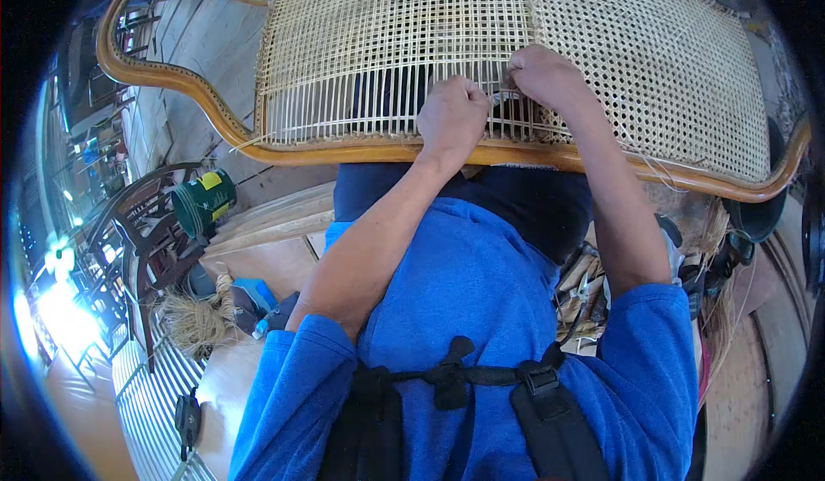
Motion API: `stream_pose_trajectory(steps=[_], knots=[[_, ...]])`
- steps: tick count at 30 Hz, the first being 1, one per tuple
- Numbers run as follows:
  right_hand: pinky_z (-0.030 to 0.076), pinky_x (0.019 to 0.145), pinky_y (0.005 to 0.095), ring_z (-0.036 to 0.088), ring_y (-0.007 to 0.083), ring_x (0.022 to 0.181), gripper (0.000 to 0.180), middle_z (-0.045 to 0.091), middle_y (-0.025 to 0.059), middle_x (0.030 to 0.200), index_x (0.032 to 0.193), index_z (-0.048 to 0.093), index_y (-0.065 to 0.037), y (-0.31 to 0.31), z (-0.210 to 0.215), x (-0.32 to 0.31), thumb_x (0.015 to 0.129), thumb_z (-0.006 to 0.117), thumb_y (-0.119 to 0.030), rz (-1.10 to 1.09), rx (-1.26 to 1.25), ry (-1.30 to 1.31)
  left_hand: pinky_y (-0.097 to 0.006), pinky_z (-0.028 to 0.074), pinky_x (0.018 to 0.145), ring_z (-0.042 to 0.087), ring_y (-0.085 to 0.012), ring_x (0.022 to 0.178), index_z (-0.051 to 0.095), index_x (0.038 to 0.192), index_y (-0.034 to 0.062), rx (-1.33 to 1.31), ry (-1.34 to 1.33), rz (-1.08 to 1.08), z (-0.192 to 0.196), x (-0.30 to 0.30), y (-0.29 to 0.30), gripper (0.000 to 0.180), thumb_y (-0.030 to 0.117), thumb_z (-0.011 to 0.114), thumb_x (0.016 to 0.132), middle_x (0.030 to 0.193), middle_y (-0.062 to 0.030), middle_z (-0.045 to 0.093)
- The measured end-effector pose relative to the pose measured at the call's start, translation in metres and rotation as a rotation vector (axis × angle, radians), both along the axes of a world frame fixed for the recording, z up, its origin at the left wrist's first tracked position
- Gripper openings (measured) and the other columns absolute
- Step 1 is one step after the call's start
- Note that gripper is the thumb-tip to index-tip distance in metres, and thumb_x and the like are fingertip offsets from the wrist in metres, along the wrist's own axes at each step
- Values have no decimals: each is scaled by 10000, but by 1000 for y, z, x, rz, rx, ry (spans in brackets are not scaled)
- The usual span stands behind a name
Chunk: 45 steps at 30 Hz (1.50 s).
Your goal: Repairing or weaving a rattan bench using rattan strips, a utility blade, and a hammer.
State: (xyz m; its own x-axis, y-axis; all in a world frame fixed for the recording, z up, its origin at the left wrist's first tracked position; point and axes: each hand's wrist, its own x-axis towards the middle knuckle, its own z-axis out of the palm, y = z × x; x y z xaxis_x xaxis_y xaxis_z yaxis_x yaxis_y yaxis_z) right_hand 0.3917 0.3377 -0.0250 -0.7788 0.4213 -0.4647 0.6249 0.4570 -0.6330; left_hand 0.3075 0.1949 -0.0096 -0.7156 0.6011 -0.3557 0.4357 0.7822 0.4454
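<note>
A wooden frame (309,151) with a curved, varnished edge lies across my lap, strung with pale woven cane (387,39). On its right half the cane panel (653,77) has a finished pattern of small holes. Toward the near left edge, mostly upright strands (318,107) show, with wide gaps between them. My left hand (454,118) is closed in a pinch over these strands near the middle. Slightly farther and to the right, my right hand (546,76) is also closed, its fingertips at the weave. A thin cane strand seems to run between both hands; the fingertips partly hide it.
A dark green container (204,202) with yellow patches lies at the left, beside dark carved wooden chair parts (155,232). Below are a bundle of raw fibre (198,318) and a blue object (253,296). A loose strand (657,172) hangs over the frame's right near edge.
</note>
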Motion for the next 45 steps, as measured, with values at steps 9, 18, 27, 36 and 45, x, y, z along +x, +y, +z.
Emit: stream_pose_trajectory(steps=[9,18,27,36,45], knots=[[482,794,417,615,328,898,207,629,194,932,818,650,-40,-10,2,-12,771,495,-169,-75,83,-168,-442,503,700,620,-356,783,647,857,42,-100,210,-326,17,-13,-3,178,187,551,822,877,-204,623],[483,832,415,618,326,961,282,630,207,1025,981,624,15,-3,-2,-8,772,502,-130,18,48,-113,-411,499,664,635,-332,734,663,821,72,-167,-21,-242,-1,-29,0,203,214,521,789,763,-170,650],[490,749,423,622,340,847,194,639,186,883,844,651,-52,-22,3,-13,747,525,-164,-107,159,-102,-419,502,692,617,-349,774,624,812,41,46,175,-218,3,-7,-8,139,168,575,784,834,-214,603],[486,743,415,621,331,822,220,649,167,846,838,661,-60,-9,2,-7,753,582,-248,-66,10,-115,-432,492,693,620,-350,746,645,763,43,-161,165,-273,18,-20,-4,200,227,577,803,763,-182,639],[475,839,414,613,307,977,283,638,163,1032,984,628,-21,-7,9,-9,782,479,-153,12,0,-192,-412,494,684,628,-319,699,641,778,59,-96,88,-68,-3,-26,-8,182,217,556,746,735,-165,648]])
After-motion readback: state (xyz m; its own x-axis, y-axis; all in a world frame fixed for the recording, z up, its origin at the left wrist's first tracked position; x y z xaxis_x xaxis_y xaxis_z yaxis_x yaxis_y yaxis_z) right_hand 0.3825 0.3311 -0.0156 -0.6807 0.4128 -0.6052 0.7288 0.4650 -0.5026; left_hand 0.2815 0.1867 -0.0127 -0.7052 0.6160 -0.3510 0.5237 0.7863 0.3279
